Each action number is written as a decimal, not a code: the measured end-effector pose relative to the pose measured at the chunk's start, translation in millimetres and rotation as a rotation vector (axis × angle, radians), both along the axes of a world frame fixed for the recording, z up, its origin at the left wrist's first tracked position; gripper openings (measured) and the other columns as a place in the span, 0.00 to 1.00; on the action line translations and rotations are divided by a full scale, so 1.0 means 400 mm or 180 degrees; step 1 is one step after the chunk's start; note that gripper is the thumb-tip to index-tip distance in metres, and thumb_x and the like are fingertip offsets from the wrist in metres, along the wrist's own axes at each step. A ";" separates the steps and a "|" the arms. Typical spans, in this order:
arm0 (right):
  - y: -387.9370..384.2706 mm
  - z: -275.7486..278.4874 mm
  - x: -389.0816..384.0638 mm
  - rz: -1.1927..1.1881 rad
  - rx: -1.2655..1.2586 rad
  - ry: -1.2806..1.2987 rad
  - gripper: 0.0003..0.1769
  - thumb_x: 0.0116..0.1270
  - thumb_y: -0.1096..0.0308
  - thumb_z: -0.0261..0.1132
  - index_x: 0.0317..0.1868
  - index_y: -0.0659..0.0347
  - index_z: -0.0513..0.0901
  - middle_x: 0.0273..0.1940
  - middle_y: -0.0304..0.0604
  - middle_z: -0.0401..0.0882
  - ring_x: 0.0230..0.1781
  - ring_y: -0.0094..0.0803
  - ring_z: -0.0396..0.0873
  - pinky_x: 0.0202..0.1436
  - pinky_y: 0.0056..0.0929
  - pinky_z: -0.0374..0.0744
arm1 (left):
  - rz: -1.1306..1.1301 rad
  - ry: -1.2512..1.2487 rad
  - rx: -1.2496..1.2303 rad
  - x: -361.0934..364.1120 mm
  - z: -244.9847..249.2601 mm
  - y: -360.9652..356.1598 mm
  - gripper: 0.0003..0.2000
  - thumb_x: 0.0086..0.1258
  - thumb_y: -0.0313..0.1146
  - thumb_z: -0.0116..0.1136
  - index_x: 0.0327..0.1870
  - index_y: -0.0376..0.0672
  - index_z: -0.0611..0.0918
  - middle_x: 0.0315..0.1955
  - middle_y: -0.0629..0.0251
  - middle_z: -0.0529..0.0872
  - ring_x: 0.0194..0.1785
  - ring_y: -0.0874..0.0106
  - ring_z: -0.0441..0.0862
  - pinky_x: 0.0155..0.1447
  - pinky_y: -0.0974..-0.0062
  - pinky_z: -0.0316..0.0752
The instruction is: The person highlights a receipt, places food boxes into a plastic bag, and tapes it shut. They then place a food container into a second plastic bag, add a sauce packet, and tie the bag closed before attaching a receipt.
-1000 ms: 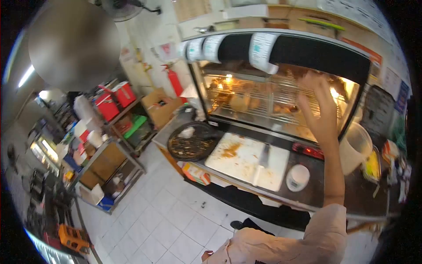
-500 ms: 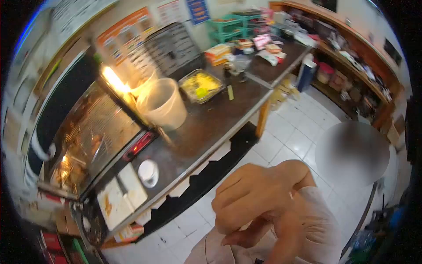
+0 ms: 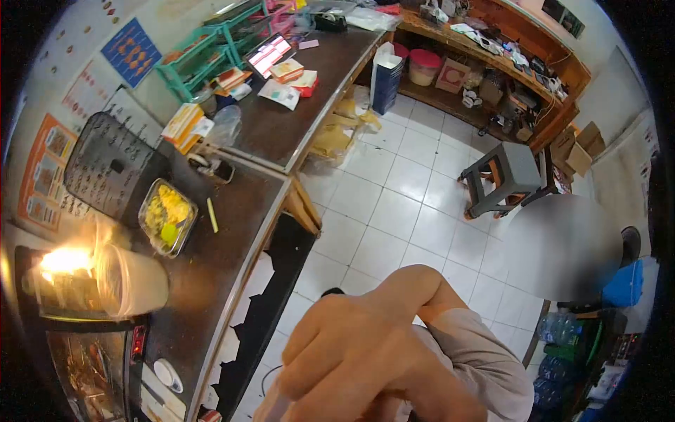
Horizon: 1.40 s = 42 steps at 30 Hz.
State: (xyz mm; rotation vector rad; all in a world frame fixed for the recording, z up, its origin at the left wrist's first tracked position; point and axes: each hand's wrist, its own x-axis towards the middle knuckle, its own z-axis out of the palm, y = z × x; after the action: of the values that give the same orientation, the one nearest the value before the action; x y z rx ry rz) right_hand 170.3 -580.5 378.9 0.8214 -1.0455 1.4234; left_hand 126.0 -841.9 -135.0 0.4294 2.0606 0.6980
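Note:
My right hand (image 3: pixel 330 352) is close to the camera at bottom centre, back of the hand up and fingers curled. The fingertips are hidden, so I cannot tell what, if anything, is in them. My left hand (image 3: pixel 436 387) appears to be against it from below, with its fingers out of sight. Beige clothing (image 3: pixel 492 359) shows beside and below them. Left of the hands runs a dark counter (image 3: pixel 211 281). On it are a clear tray of yellow food (image 3: pixel 169 218), a pale green strip (image 3: pixel 212 215) and a large translucent tub (image 3: pixel 137 281).
A lit glass food cabinet (image 3: pixel 88 373) stands at lower left, near a round white lid (image 3: pixel 169 376). Small boxes (image 3: pixel 185 126) and green baskets (image 3: pixel 200 63) sit farther along. A grey stool (image 3: pixel 503 179) stands on the tiled floor (image 3: pixel 394 211). Wooden shelves (image 3: pixel 485 49) line the back.
The view has swung right, shifting the counter left and bringing the stool into sight. My hands appear larger, lower and farther left, still together.

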 end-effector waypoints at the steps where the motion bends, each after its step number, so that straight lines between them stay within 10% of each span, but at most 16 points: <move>1: 0.079 -0.008 -0.018 0.0114 0.0132 -0.0054 0.05 0.54 0.73 0.64 0.29 0.62 0.76 0.13 0.34 0.58 0.08 0.20 0.57 0.11 0.22 0.55 | -0.0044 -0.0035 -0.0001 -0.011 -0.005 0.068 0.14 0.65 0.39 0.51 0.46 0.40 0.74 0.38 0.54 0.81 0.41 0.59 0.79 0.44 0.66 0.73; 8: 0.566 -0.175 -0.305 0.1091 0.1089 -0.1108 0.09 0.56 0.66 0.61 0.30 0.62 0.72 0.19 0.43 0.70 0.20 0.42 0.73 0.19 0.36 0.68 | -0.0075 -0.0188 -0.0151 -0.173 -0.142 0.572 0.13 0.65 0.39 0.51 0.44 0.40 0.74 0.37 0.54 0.81 0.40 0.59 0.79 0.43 0.66 0.73; 11: 0.785 -0.193 -0.484 0.0740 0.1942 -0.1425 0.11 0.63 0.72 0.56 0.45 0.63 0.74 0.32 0.47 0.74 0.25 0.34 0.76 0.23 0.30 0.73 | -0.0011 -0.0212 -0.0171 -0.285 -0.160 0.815 0.13 0.65 0.39 0.51 0.44 0.40 0.75 0.36 0.54 0.81 0.40 0.59 0.79 0.43 0.66 0.73; 17: 1.338 -0.432 -0.650 0.1461 0.1920 -0.4028 0.10 0.65 0.69 0.57 0.45 0.60 0.77 0.40 0.40 0.78 0.35 0.26 0.77 0.37 0.23 0.75 | 0.0390 -0.0154 0.0006 -0.505 -0.102 1.265 0.13 0.65 0.39 0.51 0.42 0.40 0.76 0.35 0.53 0.81 0.39 0.58 0.79 0.42 0.66 0.73; 21: 1.948 -0.635 -0.749 -0.0312 0.2088 -0.4770 0.08 0.63 0.67 0.60 0.40 0.60 0.79 0.34 0.37 0.80 0.36 0.24 0.78 0.38 0.25 0.77 | 0.0877 -0.0132 -0.0034 -0.567 -0.120 1.502 0.12 0.65 0.39 0.51 0.41 0.40 0.76 0.35 0.53 0.82 0.39 0.58 0.79 0.42 0.66 0.74; 24: 2.517 -0.740 -0.854 0.0119 0.0660 -0.4564 0.09 0.63 0.67 0.59 0.39 0.65 0.78 0.30 0.40 0.78 0.29 0.22 0.76 0.35 0.23 0.76 | 0.1396 -0.0137 -0.0308 -0.535 -0.157 1.661 0.12 0.65 0.39 0.51 0.41 0.39 0.76 0.34 0.53 0.82 0.38 0.58 0.80 0.41 0.66 0.74; 28: 3.125 -0.808 -1.013 -0.1852 0.1364 -0.4752 0.08 0.59 0.70 0.63 0.31 0.67 0.77 0.28 0.42 0.78 0.31 0.32 0.77 0.39 0.28 0.75 | 0.2046 -0.0284 -0.0671 -0.424 -0.153 1.930 0.12 0.65 0.39 0.51 0.40 0.39 0.77 0.34 0.53 0.82 0.38 0.58 0.80 0.41 0.66 0.74; 30: 3.384 -0.885 -1.023 -0.2552 0.3709 -0.4349 0.08 0.55 0.70 0.65 0.34 0.65 0.78 0.36 0.46 0.78 0.40 0.37 0.76 0.42 0.30 0.74 | 0.2300 -0.0420 -0.0698 -0.369 -0.135 2.086 0.12 0.65 0.39 0.51 0.39 0.39 0.77 0.34 0.53 0.82 0.38 0.58 0.80 0.41 0.66 0.74; 42: 3.561 -0.820 -1.104 -0.0891 0.4546 -0.4387 0.07 0.51 0.71 0.66 0.26 0.65 0.78 0.27 0.46 0.77 0.32 0.40 0.76 0.37 0.33 0.73 | 0.2755 -0.0457 -0.0288 -0.218 -0.044 2.694 0.12 0.65 0.40 0.51 0.37 0.39 0.78 0.32 0.53 0.82 0.36 0.57 0.80 0.39 0.66 0.74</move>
State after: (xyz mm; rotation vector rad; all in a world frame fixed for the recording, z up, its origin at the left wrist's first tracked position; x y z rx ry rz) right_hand -271.2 844.0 50.8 0.4104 -3.2373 0.6511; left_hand 38.7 235.8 -152.5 -0.5977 2.0877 1.0803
